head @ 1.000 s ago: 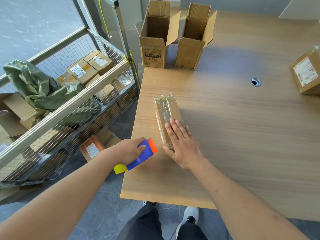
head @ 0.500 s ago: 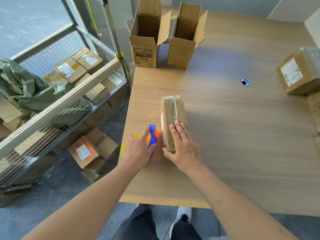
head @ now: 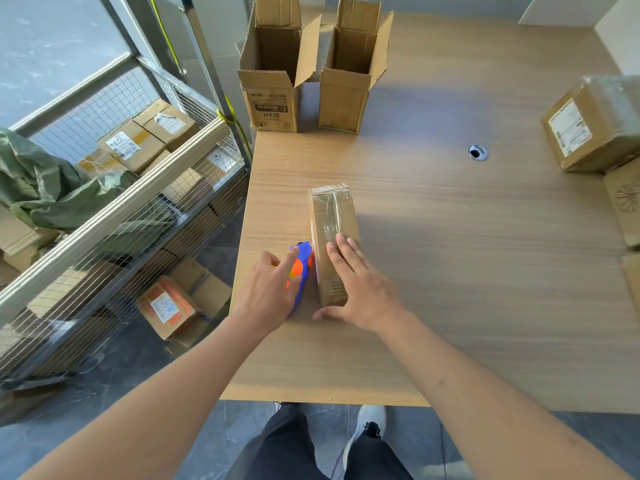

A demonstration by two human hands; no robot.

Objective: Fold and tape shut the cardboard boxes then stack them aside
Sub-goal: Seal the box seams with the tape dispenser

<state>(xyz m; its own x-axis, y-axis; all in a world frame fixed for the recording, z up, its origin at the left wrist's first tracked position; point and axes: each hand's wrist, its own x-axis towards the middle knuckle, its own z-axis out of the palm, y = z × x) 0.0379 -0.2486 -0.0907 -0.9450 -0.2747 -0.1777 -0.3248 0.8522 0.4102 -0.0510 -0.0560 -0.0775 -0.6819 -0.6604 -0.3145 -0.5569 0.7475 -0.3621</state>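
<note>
A narrow cardboard box [head: 332, 216] sealed with clear tape lies on the wooden table [head: 450, 271], long side pointing away from me. My right hand [head: 360, 292] rests flat on its near half, fingers straight and thumb round the near end. My left hand [head: 266, 292] holds a blue and orange tape dispenser [head: 302, 261] low on the table, right against the box's left side. Two open boxes [head: 273, 98] [head: 346, 98] stand upright with raised flaps at the table's far edge.
Sealed boxes [head: 588, 129] [head: 627, 199] sit at the table's right edge. A round cable hole [head: 478, 152] is in the tabletop. A wire-mesh cart [head: 114, 220] with several parcels and a green sack [head: 41, 188] stands close to the table's left edge.
My left hand carried the tape dispenser from beyond the table's left edge to the box's left side. My right hand stayed flat on the box.
</note>
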